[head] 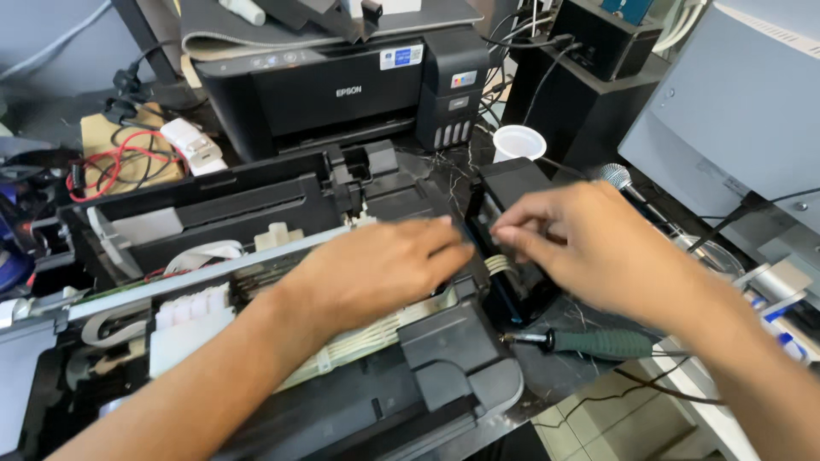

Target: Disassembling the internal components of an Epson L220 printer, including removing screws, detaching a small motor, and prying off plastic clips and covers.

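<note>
Head view, left hand (376,269) flat on opened printer (282,282); right hand (589,248) pinching boxy black plastic tank unit (512,282)

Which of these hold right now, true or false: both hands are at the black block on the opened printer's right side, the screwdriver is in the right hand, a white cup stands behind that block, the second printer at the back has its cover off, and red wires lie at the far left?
1. Both the left hand and the right hand are at the black block beside the opened printer. True.
2. The green-handled screwdriver is in the right hand. False: it lies on the table, below that hand.
3. A white cup stands behind the block. True.
4. The second printer has its cover off. False: its casing is whole.
5. Red wires lie at far left. True.
</note>
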